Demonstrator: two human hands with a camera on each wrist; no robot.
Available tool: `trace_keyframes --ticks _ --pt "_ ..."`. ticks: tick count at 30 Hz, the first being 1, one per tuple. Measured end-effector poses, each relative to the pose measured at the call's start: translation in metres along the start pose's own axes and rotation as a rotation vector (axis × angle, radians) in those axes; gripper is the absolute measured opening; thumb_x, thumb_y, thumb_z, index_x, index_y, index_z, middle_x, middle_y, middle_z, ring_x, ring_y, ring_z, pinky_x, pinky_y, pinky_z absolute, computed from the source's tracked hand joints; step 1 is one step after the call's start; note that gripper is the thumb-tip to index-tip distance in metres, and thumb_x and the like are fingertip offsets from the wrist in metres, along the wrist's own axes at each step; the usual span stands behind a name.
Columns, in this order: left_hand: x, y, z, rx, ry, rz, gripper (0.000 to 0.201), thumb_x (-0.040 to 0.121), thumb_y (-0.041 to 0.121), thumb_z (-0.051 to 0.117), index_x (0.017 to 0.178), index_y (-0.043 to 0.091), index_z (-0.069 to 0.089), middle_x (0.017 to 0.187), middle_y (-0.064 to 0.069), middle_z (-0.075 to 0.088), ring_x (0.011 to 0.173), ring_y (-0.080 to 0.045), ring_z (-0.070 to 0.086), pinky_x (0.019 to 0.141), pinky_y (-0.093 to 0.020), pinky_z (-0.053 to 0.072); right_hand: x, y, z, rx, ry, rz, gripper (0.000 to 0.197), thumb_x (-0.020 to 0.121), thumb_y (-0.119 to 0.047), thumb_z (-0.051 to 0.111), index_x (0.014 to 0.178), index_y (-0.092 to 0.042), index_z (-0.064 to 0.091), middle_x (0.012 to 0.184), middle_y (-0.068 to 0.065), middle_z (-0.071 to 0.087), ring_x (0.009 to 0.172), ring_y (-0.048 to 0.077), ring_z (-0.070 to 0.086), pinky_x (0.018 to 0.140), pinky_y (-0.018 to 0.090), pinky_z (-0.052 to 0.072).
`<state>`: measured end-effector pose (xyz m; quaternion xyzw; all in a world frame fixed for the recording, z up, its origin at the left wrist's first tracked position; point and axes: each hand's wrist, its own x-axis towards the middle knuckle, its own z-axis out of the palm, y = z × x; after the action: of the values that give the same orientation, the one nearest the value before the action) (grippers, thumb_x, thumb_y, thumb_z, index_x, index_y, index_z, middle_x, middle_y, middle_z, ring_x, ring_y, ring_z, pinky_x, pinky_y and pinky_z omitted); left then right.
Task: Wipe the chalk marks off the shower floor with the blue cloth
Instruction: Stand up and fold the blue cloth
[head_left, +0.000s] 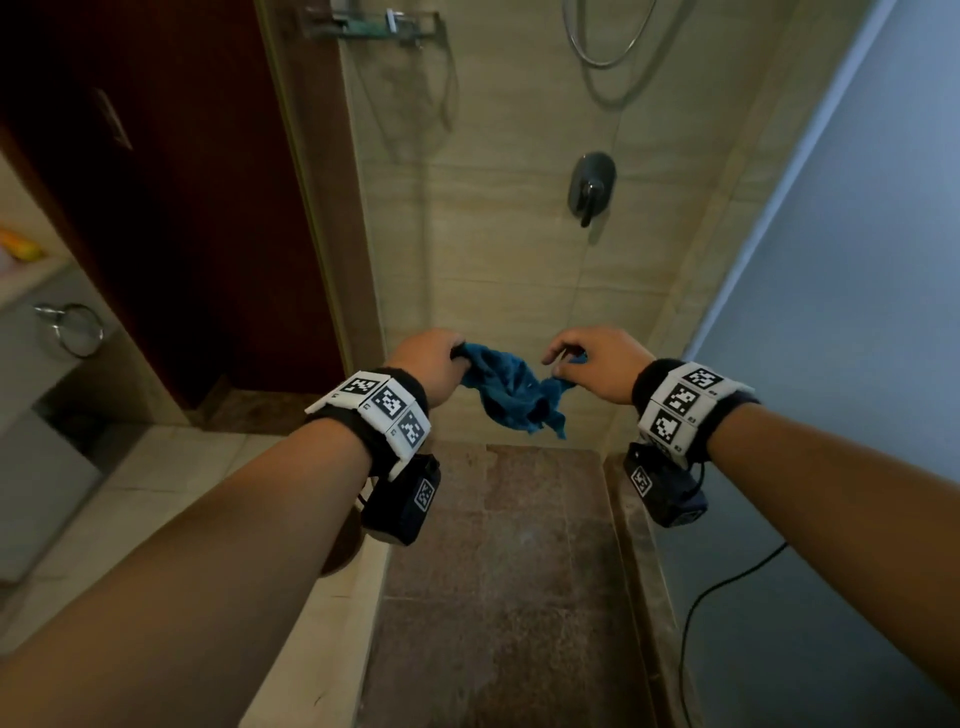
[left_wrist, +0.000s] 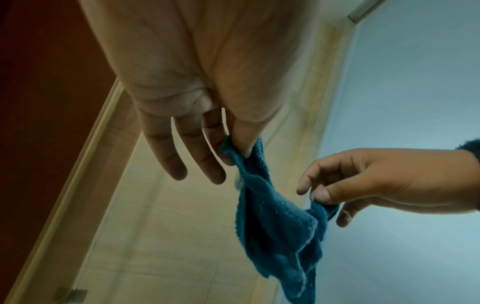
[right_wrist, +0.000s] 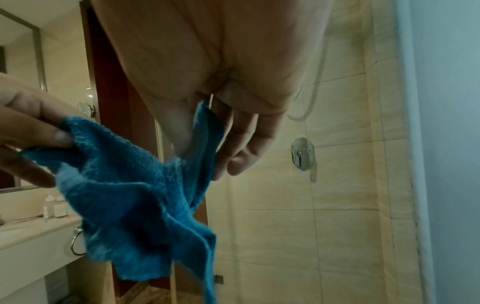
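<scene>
A crumpled blue cloth (head_left: 511, 392) hangs in the air between my two hands, above the far end of the brown shower floor (head_left: 498, 587). My left hand (head_left: 434, 366) pinches one corner of it between thumb and forefinger, the other fingers straight, as the left wrist view shows on the blue cloth (left_wrist: 275, 222). My right hand (head_left: 592, 364) pinches the opposite corner, thumb against fingers, seen close in the right wrist view on the blue cloth (right_wrist: 145, 193). The floor has a pale smudged patch (head_left: 524, 540); I cannot make out distinct chalk marks.
A beige tiled wall carries the mixer handle (head_left: 591, 186) and shower hose (head_left: 608, 47). A glass panel edge (head_left: 311, 208) stands left, a frosted blue panel (head_left: 857, 260) right. A low kerb (head_left: 639, 561) bounds the floor; a black cable (head_left: 711, 597) trails right. A towel ring (head_left: 70, 327) is at left.
</scene>
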<state>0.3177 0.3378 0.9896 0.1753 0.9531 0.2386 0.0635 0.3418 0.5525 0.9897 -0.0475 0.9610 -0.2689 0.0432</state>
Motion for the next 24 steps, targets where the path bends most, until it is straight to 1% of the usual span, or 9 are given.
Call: trace_keyframes --ticks 4,6,8,11,13,16,20,22,24 --pt "-0.003 0.013 -0.015 -0.047 0.018 -0.012 0.023 0.101 0.013 0.043 0.116 0.002 0.057 0.118 -0.016 0.061 0.106 -0.032 0.058 0.086 -0.034 0.047 0.000 -0.001 -0.016 0.028 -0.041 -0.017 0.030 0.087 -0.005 0.058 0.113 -0.019 0.061 0.096 0.005 0.066 0.079 0.014 0.060 0.071 0.020 0.048" --pt "-0.004 0.023 -0.020 -0.063 0.030 0.017 0.023 0.101 0.011 0.041 0.117 0.002 0.056 0.119 -0.016 0.060 0.108 -0.032 0.057 0.087 -0.035 0.048 -0.001 -0.006 -0.021 0.019 -0.090 -0.038 0.047 0.084 -0.003 0.058 0.126 -0.024 0.053 0.110 0.002 0.061 0.091 0.017 0.059 0.077 0.024 0.049" --pt "-0.003 0.034 -0.022 -0.043 0.024 0.065 0.024 0.101 0.009 0.040 0.118 0.003 0.056 0.119 -0.016 0.061 0.107 -0.031 0.057 0.079 -0.030 0.045 -0.001 -0.015 -0.025 0.009 -0.107 -0.094 0.061 0.085 -0.008 0.060 0.139 -0.029 0.040 0.133 0.000 0.051 0.109 0.018 0.056 0.085 0.024 0.043" --pt "-0.001 0.051 -0.021 -0.026 0.024 0.126 0.028 0.100 0.007 0.039 0.121 0.007 0.057 0.120 -0.014 0.062 0.108 -0.028 0.056 0.073 -0.021 0.034 0.001 -0.029 -0.031 0.064 -0.141 -0.148 0.063 0.087 -0.017 0.062 0.142 -0.029 0.035 0.145 -0.004 0.041 0.124 0.017 0.048 0.096 0.027 0.039" --pt "-0.001 0.059 -0.022 -0.026 0.059 0.137 0.030 0.099 0.006 0.041 0.122 0.008 0.059 0.122 -0.013 0.062 0.111 -0.027 0.055 0.074 -0.018 0.032 0.003 -0.031 -0.033 -0.029 -0.164 -0.162 0.045 0.087 -0.026 0.063 0.131 -0.026 0.050 0.132 -0.003 0.053 0.118 0.016 0.051 0.096 0.031 0.040" --pt "-0.003 0.066 -0.030 -0.031 0.123 0.132 0.027 0.097 0.006 0.045 0.117 0.006 0.062 0.120 -0.013 0.063 0.111 -0.027 0.056 0.080 -0.021 0.036 0.000 -0.030 -0.035 -0.040 -0.128 -0.200 0.008 0.086 -0.029 0.064 0.090 -0.025 0.058 0.085 -0.007 0.058 0.084 0.016 0.053 0.076 0.030 0.039" --pt "-0.005 0.071 -0.042 -0.040 0.193 0.098 0.021 0.096 0.013 0.055 0.114 0.005 0.061 0.117 -0.013 0.063 0.108 -0.027 0.057 0.076 -0.021 0.037 -0.005 -0.025 -0.040 0.104 0.025 -0.188 0.016 0.082 -0.016 0.067 0.077 -0.017 0.052 0.069 -0.004 0.051 0.065 0.011 0.047 0.060 0.025 0.036" --pt "-0.007 0.072 -0.044 -0.022 0.193 0.106 0.020 0.096 0.011 0.055 0.114 0.005 0.062 0.117 -0.013 0.063 0.108 -0.027 0.057 0.074 -0.019 0.036 -0.008 -0.025 -0.043 0.209 0.055 -0.179 0.019 0.080 -0.008 0.065 0.079 -0.017 0.049 0.072 -0.001 0.053 0.063 0.011 0.047 0.061 0.025 0.039" --pt "-0.009 0.074 -0.044 0.008 0.172 0.114 0.021 0.096 0.009 0.053 0.115 0.006 0.062 0.119 -0.013 0.062 0.110 -0.027 0.056 0.076 -0.020 0.037 -0.011 -0.026 -0.046 0.252 -0.004 -0.177 0.026 0.082 -0.008 0.065 0.102 -0.019 0.053 0.084 0.002 0.058 0.068 0.013 0.052 0.062 0.022 0.044"
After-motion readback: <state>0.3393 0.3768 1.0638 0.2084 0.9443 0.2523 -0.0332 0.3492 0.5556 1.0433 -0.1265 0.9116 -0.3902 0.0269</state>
